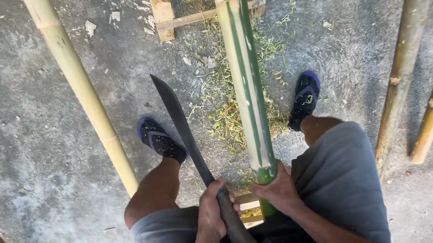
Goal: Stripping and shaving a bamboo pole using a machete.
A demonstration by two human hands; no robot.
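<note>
Your left hand [214, 210] grips the dark, rounded handle of a machete [187, 137]. Its long, dark blade slants up and to the left, away from you, with the pointed tip over the concrete between your feet. The blade lies just left of the pole without touching it.

Your right hand [279, 191] clasps the bamboo pole [245, 77] near its close end. The pole runs straight away from you, between your knees. Its green skin is shaved off in long strips, leaving pale yellow bands beside the remaining green. Farther up, past a node, it is fully pale.
</note>
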